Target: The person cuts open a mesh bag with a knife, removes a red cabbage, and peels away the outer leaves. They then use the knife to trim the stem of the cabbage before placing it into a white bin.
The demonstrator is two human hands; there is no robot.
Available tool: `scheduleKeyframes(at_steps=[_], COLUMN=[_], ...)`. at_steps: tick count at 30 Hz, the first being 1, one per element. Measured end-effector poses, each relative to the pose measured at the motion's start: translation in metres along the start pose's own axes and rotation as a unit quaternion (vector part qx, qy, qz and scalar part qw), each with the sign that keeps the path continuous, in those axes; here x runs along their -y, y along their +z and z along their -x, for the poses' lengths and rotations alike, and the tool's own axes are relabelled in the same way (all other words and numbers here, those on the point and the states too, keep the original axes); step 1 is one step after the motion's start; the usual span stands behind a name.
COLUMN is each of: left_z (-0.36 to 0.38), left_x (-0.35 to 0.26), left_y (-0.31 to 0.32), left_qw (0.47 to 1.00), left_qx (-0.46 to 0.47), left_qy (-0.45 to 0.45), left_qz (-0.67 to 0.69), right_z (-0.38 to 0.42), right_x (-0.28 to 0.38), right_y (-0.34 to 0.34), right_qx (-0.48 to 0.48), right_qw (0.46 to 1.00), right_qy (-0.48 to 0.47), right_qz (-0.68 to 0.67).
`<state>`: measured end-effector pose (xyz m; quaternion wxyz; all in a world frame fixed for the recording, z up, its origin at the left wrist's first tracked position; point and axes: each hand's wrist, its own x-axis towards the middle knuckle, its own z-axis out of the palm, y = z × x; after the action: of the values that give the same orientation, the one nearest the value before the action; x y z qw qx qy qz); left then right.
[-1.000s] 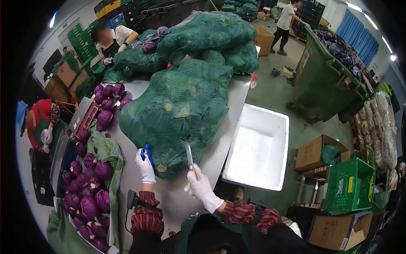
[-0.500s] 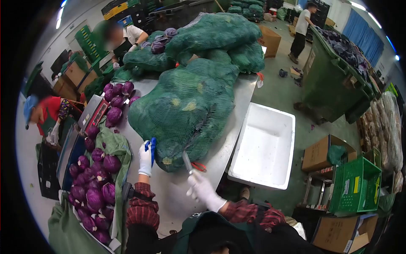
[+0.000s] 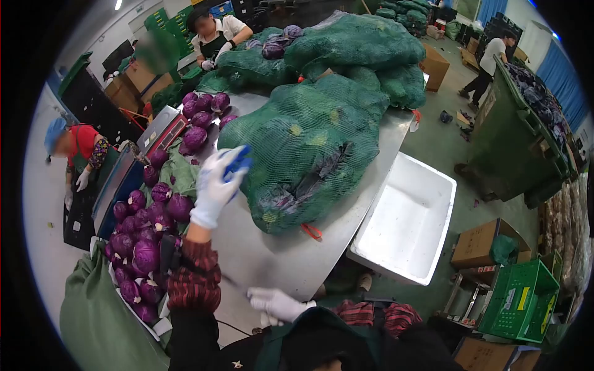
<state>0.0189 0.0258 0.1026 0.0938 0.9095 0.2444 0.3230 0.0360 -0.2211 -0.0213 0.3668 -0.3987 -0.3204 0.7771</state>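
Observation:
A green mesh sack (image 3: 346,117) of cabbages lies on the metal table, with a long slit in its near side where dark purple leaves (image 3: 315,176) show. My left hand (image 3: 216,185), in a white glove with blue on the fingers, is raised beside the sack's left edge; its fingers are apart and hold nothing. In my white-gloved right hand (image 3: 277,304), low at the table's near edge, is a knife (image 3: 232,282), its blade pointing left and blurred. Purple cabbages (image 3: 145,253) fill a cloth-draped container left of my left arm.
Behind lie more full mesh sacks (image 3: 352,46). A white foam box (image 3: 405,216) stands right of the metal table (image 3: 297,263). Further right are a green wheeled bin (image 3: 516,136) and a green crate (image 3: 516,303). Co-workers stand at the left, the back and the far right.
My right hand has drawn the knife away from the sack, down and left. My left hand has come off the sack's edge and risen. The slit now gapes wider. The view has shifted.

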Motion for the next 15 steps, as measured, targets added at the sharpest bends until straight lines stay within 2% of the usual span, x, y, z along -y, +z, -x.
scheduleKeyframes(at_steps=[1,2,3,4,5,7,10,11,13,14,15], left_z=[-0.011,-0.016,-0.019,-0.019,-0.015,-0.025,-0.034,-0.033,-0.036,-0.035,-0.032], left_x=[-0.014,-0.016,-0.019,-0.022,-0.014,0.009,0.024,0.022,0.012,0.012,0.012], left_y=[0.009,0.025,0.044,0.064,0.085,0.103,0.069,0.060,0.050,0.048,0.049], left_qw=[0.995,0.983,0.960,0.930,0.907,0.874,0.921,0.925,0.917,0.916,0.918], left_qx=[0.069,0.104,0.179,0.239,0.251,0.287,0.213,0.194,0.226,0.226,0.192], left_qy=[-0.002,0.056,0.063,0.048,0.063,0.024,0.017,0.038,0.049,0.049,0.082], left_qz=[-0.073,-0.144,-0.206,-0.277,-0.332,-0.390,-0.325,-0.324,-0.326,-0.327,-0.337], right_z=[-0.014,-0.015,0.006,0.003,0.005,0.019,0.020,0.014,-0.012,-0.034,-0.055], right_x=[-0.006,-0.012,0.031,0.036,0.044,0.055,0.064,0.073,0.100,0.105,0.103], right_y=[0.014,0.003,-0.006,-0.022,-0.031,-0.047,-0.070,-0.078,-0.083,-0.092,-0.097], right_qx=[-0.014,-0.058,-0.101,-0.140,-0.201,-0.265,-0.288,-0.284,-0.296,-0.272,-0.249], right_qw=[0.998,0.998,0.995,0.989,0.976,0.956,0.946,0.946,0.944,0.954,0.962], right_qy=[-0.057,-0.022,0.016,-0.017,-0.025,-0.084,-0.127,-0.135,-0.129,-0.121,-0.113], right_qz=[0.031,0.018,0.005,-0.038,-0.085,-0.090,-0.081,-0.077,-0.074,-0.047,-0.019])
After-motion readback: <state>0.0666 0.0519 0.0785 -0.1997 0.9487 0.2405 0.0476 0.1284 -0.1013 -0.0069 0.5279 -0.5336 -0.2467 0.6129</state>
